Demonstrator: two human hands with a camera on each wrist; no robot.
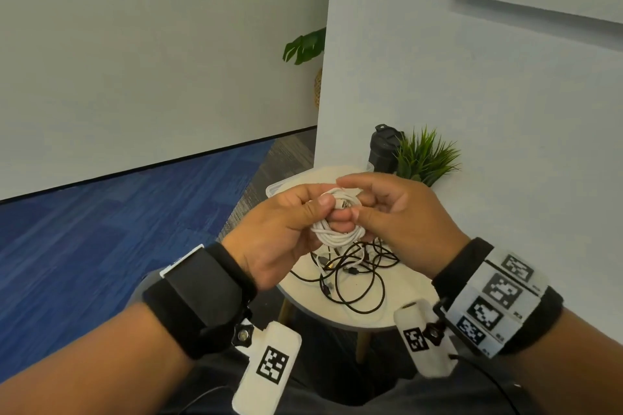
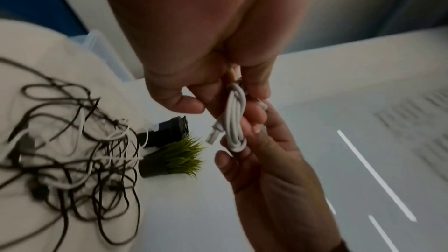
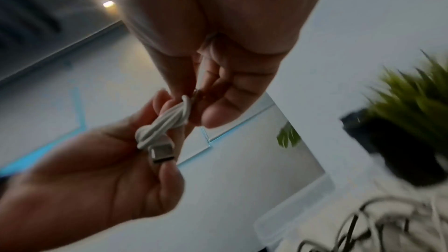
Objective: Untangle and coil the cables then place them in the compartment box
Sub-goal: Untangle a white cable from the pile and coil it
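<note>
Head view, two hands, left hand (image 1: 283, 232), right hand (image 1: 401, 219), one white coil (image 1: 337, 232), perhaps several black cables (image 1: 354, 276)

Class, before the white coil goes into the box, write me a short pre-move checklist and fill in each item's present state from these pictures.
1. White coil wound into loops: ok.
2. Both hands grip it: ok; left hand and right hand pinch opposite sides of it.
3. Loose end tucked: not ok; a plug sticks out by the left fingers.
4. Coil free of the tangle on the table: cannot tell; a white strand runs through the black cables below.
5. Box within reach: ok; its rim shows just behind the hands.
6. Free compartment: cannot tell; the hands hide the inside.
</note>
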